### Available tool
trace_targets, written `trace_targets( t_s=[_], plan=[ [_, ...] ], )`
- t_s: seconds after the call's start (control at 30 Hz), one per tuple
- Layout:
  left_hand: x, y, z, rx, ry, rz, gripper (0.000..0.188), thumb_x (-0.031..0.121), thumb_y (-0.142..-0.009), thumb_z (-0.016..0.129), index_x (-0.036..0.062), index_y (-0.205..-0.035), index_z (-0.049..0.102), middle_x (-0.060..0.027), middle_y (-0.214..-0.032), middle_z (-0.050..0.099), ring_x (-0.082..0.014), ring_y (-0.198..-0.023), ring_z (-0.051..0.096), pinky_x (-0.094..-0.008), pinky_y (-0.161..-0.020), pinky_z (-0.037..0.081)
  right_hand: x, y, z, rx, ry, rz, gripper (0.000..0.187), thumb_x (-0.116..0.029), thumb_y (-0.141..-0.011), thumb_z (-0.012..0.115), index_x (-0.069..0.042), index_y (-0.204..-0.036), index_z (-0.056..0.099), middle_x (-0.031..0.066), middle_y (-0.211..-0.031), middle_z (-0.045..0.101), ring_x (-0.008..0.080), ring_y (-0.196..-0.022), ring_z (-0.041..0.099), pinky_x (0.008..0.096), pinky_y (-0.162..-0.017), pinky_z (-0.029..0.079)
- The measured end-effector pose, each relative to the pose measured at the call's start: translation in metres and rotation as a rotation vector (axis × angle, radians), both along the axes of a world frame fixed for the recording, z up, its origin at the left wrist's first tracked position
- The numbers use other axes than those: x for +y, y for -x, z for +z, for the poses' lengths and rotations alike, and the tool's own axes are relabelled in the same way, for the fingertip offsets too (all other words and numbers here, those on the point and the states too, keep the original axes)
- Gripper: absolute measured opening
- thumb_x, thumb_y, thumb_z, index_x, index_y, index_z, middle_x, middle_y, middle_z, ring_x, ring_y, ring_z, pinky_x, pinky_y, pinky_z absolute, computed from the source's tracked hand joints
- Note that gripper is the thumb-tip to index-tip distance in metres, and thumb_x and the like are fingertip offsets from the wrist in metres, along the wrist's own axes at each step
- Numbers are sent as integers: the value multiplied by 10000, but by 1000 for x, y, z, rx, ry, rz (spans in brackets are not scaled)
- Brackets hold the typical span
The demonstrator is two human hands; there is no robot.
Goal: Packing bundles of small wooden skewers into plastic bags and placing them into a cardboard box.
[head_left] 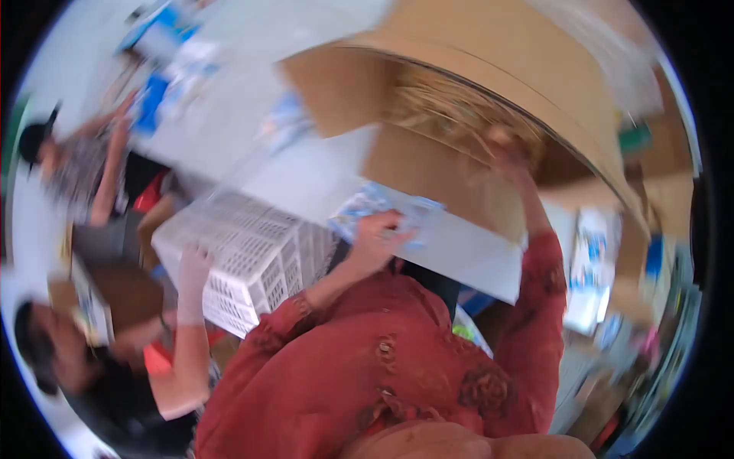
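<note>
My left hand (373, 243) is closed on a blue-and-white printed plastic packet (353, 208) above the white tabletop (474, 256). My right hand (506, 157) reaches into an open cardboard box (497, 65) lying with its opening toward me. Motion smears its fingers, so what they hold, if anything, does not show. Inside the box is a heap of thin tan strand-like pieces (436, 103), too blurred to name. One flap (440, 172) of the box lies on the table beneath my right wrist.
A white slatted plastic basket (260, 249) stands left of my left forearm, with a co-worker's hand (195, 279) against it. Another person (92, 168) works farther left by blue-and-white packages (172, 76). More packets (592, 249) lie at the right.
</note>
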State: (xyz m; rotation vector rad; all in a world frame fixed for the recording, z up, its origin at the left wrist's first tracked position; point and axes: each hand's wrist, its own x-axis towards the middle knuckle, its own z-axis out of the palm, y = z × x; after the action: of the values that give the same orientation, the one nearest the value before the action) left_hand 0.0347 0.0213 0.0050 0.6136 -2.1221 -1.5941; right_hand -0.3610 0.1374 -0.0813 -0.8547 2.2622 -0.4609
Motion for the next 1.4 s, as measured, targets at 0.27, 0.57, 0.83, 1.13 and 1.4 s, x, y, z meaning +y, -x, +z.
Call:
trace_targets(
  t_s=[0.27,0.57,0.83,1.13,1.4],
  plan=[
    [15,-10,0,167,-56,43,176,107,-738,725,4,-706,586,-82,-655,572,-118,-604,536,-268,-574,430,7,-52,41,126,382,-249,366,-433,-793,648,-73,-732,661,22,-517,563,132,-468,551,308,-439,406],
    [-38,14,0,205,-8,121,133,38,-716,730,-9,-699,607,-40,-616,588,-69,-563,524,-232,-522,410,-51,-171,176,-440,778,24,93,-107,-825,673,-70,-898,630,-36,-806,617,35,-693,531,192,-619,423],
    [-31,20,10,149,46,61,138,61,-712,737,-8,-697,618,-43,-607,595,-85,-544,541,-241,-509,417,-41,-204,200,-592,824,221,96,-78,-813,676,-36,-876,618,-36,-798,593,28,-726,510,204,-639,424],
    [-34,25,7,156,124,16,128,49,-731,732,-6,-713,617,-22,-639,601,-71,-572,514,-231,-519,392,-45,-205,196,-489,653,280,71,-66,-828,655,-31,-876,615,-36,-772,577,15,-714,491,184,-610,404],
    [-38,34,6,169,101,15,116,41,-736,725,-14,-732,622,-33,-663,607,-83,-597,535,-237,-541,412,-47,-204,199,-291,647,314,73,-67,-829,647,-21,-877,615,-18,-786,596,33,-723,518,201,-617,428]
  ],
)
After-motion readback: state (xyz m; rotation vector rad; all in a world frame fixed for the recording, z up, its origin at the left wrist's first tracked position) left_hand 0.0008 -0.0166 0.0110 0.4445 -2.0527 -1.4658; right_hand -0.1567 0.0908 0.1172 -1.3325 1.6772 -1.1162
